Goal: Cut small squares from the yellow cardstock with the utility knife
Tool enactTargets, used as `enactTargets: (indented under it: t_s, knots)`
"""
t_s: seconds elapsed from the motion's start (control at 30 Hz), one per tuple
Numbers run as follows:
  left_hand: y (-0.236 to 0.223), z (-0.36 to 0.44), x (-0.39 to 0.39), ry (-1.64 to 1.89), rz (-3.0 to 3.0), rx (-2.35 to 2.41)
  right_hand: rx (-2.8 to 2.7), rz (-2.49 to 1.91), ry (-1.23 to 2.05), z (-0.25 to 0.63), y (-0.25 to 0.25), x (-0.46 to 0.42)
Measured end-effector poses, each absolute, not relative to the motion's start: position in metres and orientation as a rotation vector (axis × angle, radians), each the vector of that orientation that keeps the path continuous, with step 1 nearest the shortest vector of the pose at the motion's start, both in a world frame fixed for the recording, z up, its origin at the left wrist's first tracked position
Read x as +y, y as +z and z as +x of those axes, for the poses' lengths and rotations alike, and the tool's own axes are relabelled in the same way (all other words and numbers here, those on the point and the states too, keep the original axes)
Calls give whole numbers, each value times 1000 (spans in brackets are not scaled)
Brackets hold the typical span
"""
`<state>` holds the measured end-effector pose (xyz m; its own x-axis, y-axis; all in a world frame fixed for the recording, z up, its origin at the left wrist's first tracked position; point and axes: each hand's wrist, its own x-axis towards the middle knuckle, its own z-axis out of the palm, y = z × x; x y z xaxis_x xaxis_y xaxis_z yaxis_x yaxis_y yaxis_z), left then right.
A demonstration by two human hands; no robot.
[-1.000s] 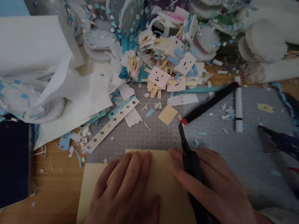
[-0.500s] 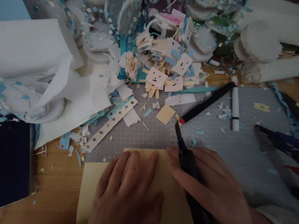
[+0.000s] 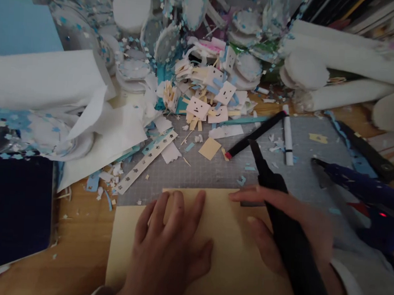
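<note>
My left hand (image 3: 168,247) lies flat, fingers spread, on a pale yellow sheet of paper (image 3: 224,254) at the near edge of a grey cutting mat (image 3: 301,179). My right hand (image 3: 288,231) rests on the sheet's right part and holds a long black tool (image 3: 279,209), its pointed tip aimed away from me over the mat. The hand is slightly blurred. A small yellow paper square (image 3: 210,148) lies on the mat beyond the sheet.
A heap of small paper squares with drawn faces (image 3: 206,104) sits at the mat's far edge. White paper sheets (image 3: 54,96) pile at left. A white marker (image 3: 288,134), a black strip (image 3: 253,135), a star-punched strip (image 3: 146,160) and a blue glue gun (image 3: 363,187) lie around.
My right hand has shifted right and back with the black tool, whose tip now points farther up the mat. The view has tilted up. My left hand stays on the sheet.
</note>
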<state>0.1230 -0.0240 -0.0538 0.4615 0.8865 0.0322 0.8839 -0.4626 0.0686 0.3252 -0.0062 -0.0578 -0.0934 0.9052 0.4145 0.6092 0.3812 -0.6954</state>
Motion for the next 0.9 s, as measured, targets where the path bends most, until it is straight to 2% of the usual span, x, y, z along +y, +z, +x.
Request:
enactTargets:
  t_s: [0.23, 0.37, 0.5, 0.67, 0.9]
  knots:
    - [-56, 127, -26, 117, 2592, 1645, -1333, -1274, 623, 313, -55, -6]
    - [-61, 125, -27, 214, 2614, 1632, -1272, -1476, 732, 301, -36, -9]
    - [-66, 119, -27, 278, 2668, 1583, -1288, -1527, 891, 288, -43, -9]
    - [-68, 115, -26, 259, 2677, 1552, -1366, -1499, 816, 283, -64, -15]
    - [-71, 116, -27, 258, 2651, 1586, -1385, -1556, 737, 283, -63, -21]
